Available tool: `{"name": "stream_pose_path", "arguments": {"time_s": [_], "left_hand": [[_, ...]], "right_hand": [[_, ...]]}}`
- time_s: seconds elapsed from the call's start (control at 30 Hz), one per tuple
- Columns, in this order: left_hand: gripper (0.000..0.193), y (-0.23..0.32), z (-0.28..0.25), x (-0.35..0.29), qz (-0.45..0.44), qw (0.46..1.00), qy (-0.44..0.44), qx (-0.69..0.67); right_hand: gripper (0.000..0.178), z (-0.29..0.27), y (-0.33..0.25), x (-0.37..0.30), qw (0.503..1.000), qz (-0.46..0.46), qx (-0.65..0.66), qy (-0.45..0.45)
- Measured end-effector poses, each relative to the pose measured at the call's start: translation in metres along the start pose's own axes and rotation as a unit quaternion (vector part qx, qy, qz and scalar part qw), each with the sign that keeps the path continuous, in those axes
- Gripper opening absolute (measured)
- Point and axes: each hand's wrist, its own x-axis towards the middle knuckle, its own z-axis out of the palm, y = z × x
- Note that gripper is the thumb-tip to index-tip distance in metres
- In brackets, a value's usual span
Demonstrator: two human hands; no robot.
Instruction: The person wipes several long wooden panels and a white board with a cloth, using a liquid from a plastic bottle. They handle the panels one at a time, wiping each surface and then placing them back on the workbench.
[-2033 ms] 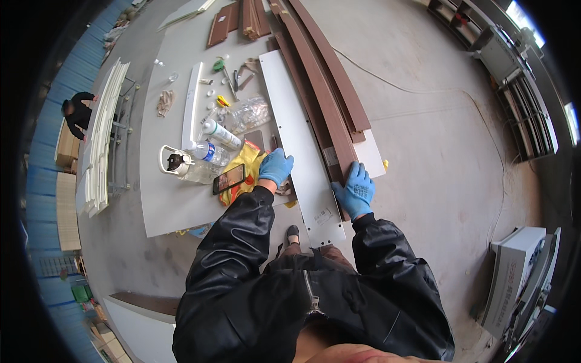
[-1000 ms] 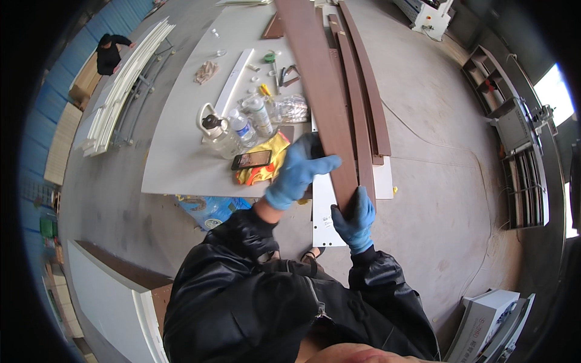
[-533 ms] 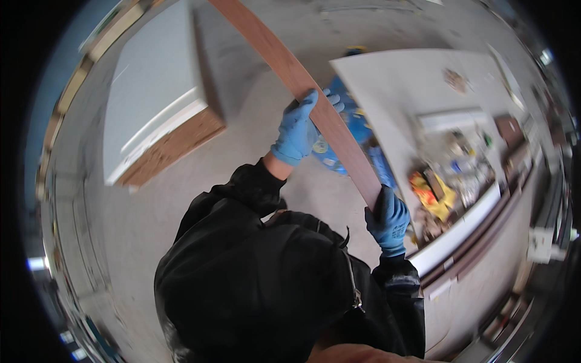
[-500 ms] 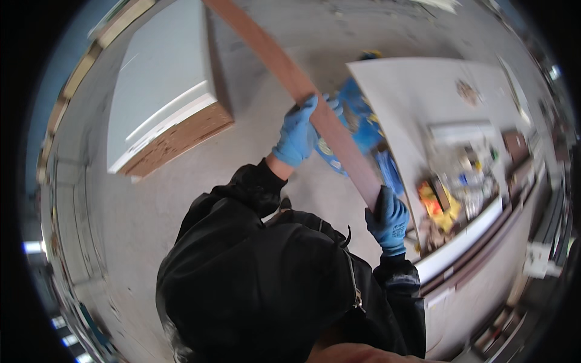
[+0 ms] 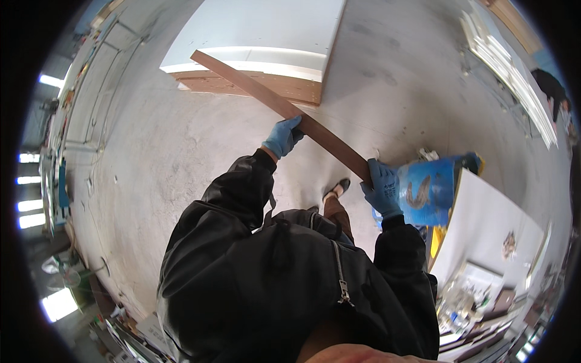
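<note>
Left hand point(image 5: 282, 138) and right hand point(image 5: 382, 186) are clamping grip on brown board point(image 5: 272, 101), angling toward 10 o'clock; apparent two-handed holding step, likely needing balanced support next.

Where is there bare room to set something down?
The floor is bare left of the left hand, and between the pale panel stack and blue object. The tabletop is bare between that object and the crumpled cloth, but crowded around the bottles.
</note>
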Motion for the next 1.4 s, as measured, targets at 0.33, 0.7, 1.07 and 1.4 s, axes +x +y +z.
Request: {"name": "stream_pose_path", "arguments": {"time_s": [0.33, 0.7, 1.07, 1.4], "left_hand": [[0.018, 0.057, -0.036, 0.219, 0.033, 0.985, 0.167, -0.039], [0.014, 0.114, -0.098, 0.386, 0.004, 0.961, 0.265, -0.075], [0.012, 0.155, -0.178, 0.462, -0.058, 0.95, 0.293, -0.088], [0.024, 0.162, -0.198, 0.491, -0.139, 0.952, 0.249, -0.111]], "right_hand": [[0.065, 0.106, 0.13, 0.217, 0.991, 0.0, 0.021, -0.132], [0.06, 0.228, 0.207, 0.39, 0.986, -0.042, 0.05, -0.152], [0.065, 0.343, 0.223, 0.481, 0.983, -0.051, 0.061, -0.167], [0.07, 0.379, 0.238, 0.491, 0.973, 0.012, 0.006, -0.228]]}}
